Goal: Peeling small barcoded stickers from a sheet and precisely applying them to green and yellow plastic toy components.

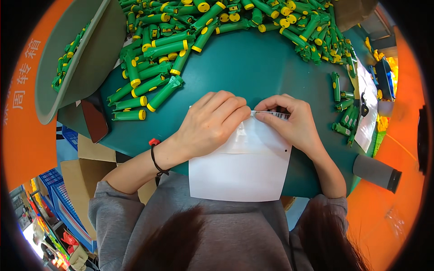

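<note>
A flat white sheet (pixel 235 176), perhaps a plastic mailing bag, lies at the table's near edge and hangs partly over my lap. Its upper part looks glossy, with a barcode at the top right. My left hand (pixel 212 122) is closed at the top edge, its fingers curled over the sheet. On the right, my right hand (pixel 289 119) pinches the same edge between thumb and forefinger. Left of my hands lie green tubes with yellow round ends (pixel 165 92), the closest a short way from my left hand.
A large heap of such green tubes (pixel 235 16) covers the far side of the green table (pixel 244 58). A grey-green basin (pixel 86 67) stands at left beside a dark phone-like slab (pixel 95 117). A grey cylinder (pixel 375 171) lies at right. An open cardboard box (pixel 86 176) is below left.
</note>
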A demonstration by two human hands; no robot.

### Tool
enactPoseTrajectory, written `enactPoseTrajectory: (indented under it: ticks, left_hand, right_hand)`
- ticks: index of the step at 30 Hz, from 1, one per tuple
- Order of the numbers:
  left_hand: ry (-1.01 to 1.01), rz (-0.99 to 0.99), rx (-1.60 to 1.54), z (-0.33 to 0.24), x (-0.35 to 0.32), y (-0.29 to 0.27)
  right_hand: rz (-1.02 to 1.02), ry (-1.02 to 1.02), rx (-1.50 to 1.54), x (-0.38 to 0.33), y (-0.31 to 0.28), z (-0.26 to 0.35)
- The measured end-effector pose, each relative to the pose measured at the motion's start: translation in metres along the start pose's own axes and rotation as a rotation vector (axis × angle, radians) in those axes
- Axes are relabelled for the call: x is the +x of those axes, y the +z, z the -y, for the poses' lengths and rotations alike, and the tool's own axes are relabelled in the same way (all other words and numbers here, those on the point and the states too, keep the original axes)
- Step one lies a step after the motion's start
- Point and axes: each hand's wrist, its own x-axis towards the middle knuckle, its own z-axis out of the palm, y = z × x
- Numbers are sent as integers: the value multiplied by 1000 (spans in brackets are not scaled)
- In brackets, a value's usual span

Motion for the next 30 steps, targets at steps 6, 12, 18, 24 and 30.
enactPoseTrajectory:
  ticks: [6, 12, 18, 24, 30]
  left_hand:
    - [-145, 19, -206, 2, 0, -9]
    - [-207, -58, -280, 6, 4, -11]
    - [-233, -76, -291, 8, 4, -17]
    - [-239, -168, -339, 6, 15, -36]
    - [-479, -87, -616, -22, 35, -67]
  right_hand:
    - [39, -101, 51, 13, -17, 1]
    - [-731, -68, -487, 105, -109, -44]
    - [-742, -178, -354, 107, -95, -51]
    - [-366, -334, 24, 31, -34, 14]
    - [-107, -282, 546, -10, 5, 13]
